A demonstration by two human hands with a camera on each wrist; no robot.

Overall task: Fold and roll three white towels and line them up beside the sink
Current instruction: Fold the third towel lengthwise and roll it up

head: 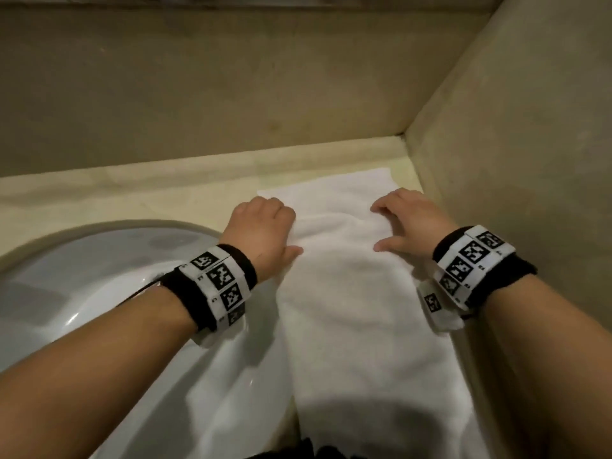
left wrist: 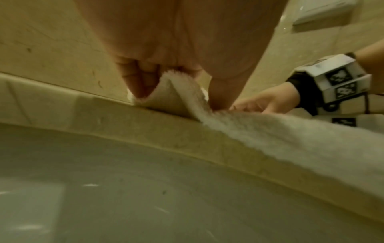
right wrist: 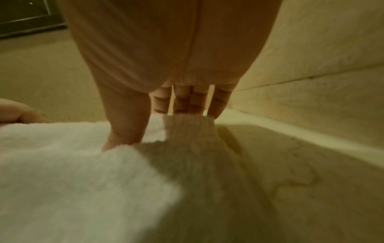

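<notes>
Towel [head: 357,293] lies lengthwise centre frame on worktop [head: 132,193], right of sink [head: 99,260]. Left hand [head: 261,226] pinches the far-end fold; right hand [head: 409,223] seems to press it flat-fingered, view blurred. Likely starting the roll; next needs even turns toward frame bottom.

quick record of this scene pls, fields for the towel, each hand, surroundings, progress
towel: one white towel, a long strip lying on the counter, right of the sink, running from the back toward the person
left hand: grips the towel's left edge, fingers curled round it
right hand: rests on the towel's right side, fingers fairly straight
side wall: close on the towel's right
progress: towel not rolled yet; no other towels in view
</notes>
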